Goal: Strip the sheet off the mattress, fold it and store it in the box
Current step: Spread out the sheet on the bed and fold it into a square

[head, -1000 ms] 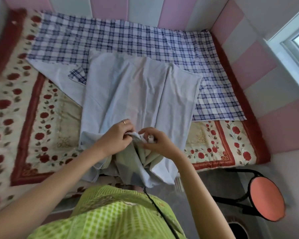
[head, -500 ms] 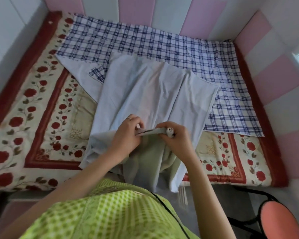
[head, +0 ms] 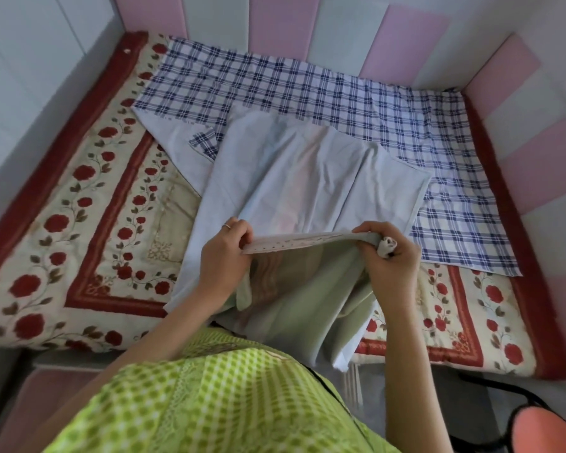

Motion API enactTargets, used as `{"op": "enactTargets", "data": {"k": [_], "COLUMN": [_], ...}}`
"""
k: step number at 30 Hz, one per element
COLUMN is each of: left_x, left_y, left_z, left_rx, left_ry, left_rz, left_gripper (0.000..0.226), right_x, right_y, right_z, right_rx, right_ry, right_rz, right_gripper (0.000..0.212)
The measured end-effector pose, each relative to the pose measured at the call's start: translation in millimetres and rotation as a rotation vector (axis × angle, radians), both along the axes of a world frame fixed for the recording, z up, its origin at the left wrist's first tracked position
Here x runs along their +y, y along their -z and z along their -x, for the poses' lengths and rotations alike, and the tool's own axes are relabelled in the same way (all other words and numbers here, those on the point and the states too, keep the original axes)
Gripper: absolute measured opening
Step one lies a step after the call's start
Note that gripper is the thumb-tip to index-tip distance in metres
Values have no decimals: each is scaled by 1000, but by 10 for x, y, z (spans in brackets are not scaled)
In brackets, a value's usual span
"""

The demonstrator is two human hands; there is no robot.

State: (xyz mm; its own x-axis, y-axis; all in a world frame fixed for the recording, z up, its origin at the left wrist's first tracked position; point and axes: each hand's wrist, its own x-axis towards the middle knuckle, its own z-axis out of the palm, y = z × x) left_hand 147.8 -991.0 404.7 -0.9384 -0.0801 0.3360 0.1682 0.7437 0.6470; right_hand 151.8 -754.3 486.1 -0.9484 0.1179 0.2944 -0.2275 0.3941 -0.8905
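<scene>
— Gripping anything, those hands?
— Both of them. The left hand pinches the edge of the sheet between thumb and curled fingers. The right hand is clenched round a bunched corner of it. The edge runs taut between the two.
— And where is the sheet?
— Partly on the mattress. Its blue-check side lies flat at the far end, up against the padded wall. The pale underside is folded back toward the person, and the near part hangs off the mattress's front edge, just before the green top.
— Anything else?
— A ring on the left hand, and an orange stool off to the right.
</scene>
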Motion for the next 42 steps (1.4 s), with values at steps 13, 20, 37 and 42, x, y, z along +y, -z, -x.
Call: {"op": "enactTargets", "data": {"k": [13,20,37,42], "left_x": [-96,-177,-240,-307], "left_y": [-214,-148,-321,-289], "left_z": [-34,-157,-134,-116], "left_rx": [179,552,626,626], "left_ry": [224,208,251,362], "left_rz": [148,268,342,373], "left_gripper": [23,21,26,27], "right_x": [25,23,259,229], "right_y": [423,500,627,601], "right_z": [36,-56,-82,-89], "right_rx": [6,214,456,456], "right_ry": [422,476,273,276], "right_rz": [-129,-207,-569,-547], "right_gripper": [25,24,20,18]}}
